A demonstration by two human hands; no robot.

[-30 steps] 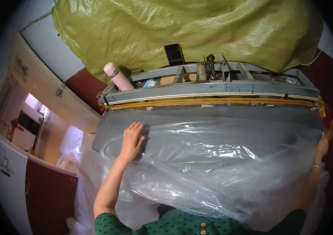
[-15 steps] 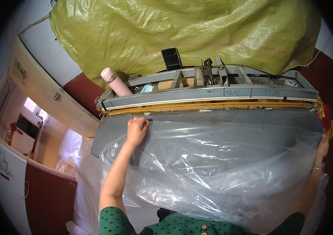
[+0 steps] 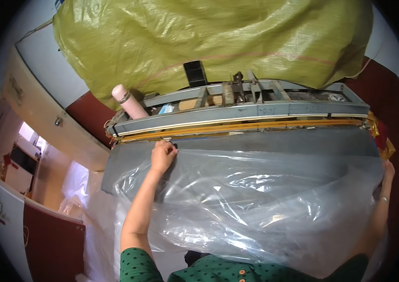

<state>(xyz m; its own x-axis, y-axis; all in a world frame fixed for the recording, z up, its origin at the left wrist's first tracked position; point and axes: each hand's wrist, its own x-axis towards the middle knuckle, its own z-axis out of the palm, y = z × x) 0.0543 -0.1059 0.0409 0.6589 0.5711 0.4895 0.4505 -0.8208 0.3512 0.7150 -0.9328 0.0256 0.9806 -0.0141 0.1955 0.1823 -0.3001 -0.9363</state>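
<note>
A wide sheet of clear plastic film (image 3: 237, 202) lies creased and shiny over a grey work surface (image 3: 274, 141). My left hand (image 3: 162, 156) is closed in a pinch at the upper left part of the film's far edge, just short of the yellow-orange strips (image 3: 255, 125). At the right side, my right hand (image 3: 387, 176) grips the film's far right corner; its fingers are partly hidden. Between the two hands the far edge runs nearly straight. The near part of the film hangs down against my green dotted top.
Behind the work surface stands a grey metal frame (image 3: 237, 112), holding a pink bottle (image 3: 129, 101) and a metal clamp (image 3: 238, 87). A black phone (image 3: 194, 73) leans on a large yellow-green woven sheet (image 3: 218, 37). More plastic (image 3: 75, 183) lies by the doorway at left.
The view has shifted, so the frame and bottle appear further left. Relative to the frame, both hands have moved right with the film, and its far edge sits slightly nearer me.
</note>
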